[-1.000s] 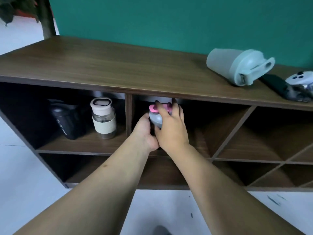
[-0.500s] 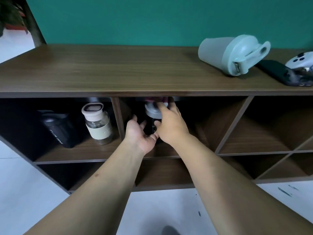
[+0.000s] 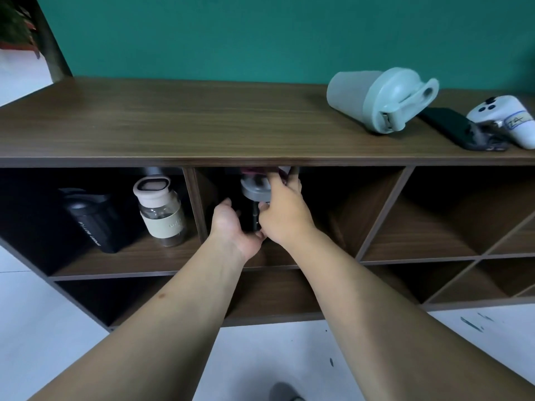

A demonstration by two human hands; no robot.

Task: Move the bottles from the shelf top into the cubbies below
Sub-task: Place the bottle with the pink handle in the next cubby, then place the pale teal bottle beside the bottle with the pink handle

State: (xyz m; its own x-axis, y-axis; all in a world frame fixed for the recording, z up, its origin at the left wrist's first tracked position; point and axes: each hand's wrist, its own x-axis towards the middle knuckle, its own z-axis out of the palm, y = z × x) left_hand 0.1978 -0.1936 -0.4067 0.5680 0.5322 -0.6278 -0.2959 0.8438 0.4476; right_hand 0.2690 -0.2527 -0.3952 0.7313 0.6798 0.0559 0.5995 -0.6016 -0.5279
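Your left hand (image 3: 233, 227) has opened off the grey-lidded bottle (image 3: 254, 195), now upright in its cubby; your right hand (image 3: 285, 212) still grips it. The mint bottle (image 3: 376, 99) remains.

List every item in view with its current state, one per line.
Pale green bottle: lying on its side on the shelf top.
Glass bottle: upright in the left cubby.
Black bottle: leaning in the left cubby.
Grey-lidded bottle: upright in the middle cubby.
Right hand: grip on the grey-lidded bottle.
Left hand: open beside it.
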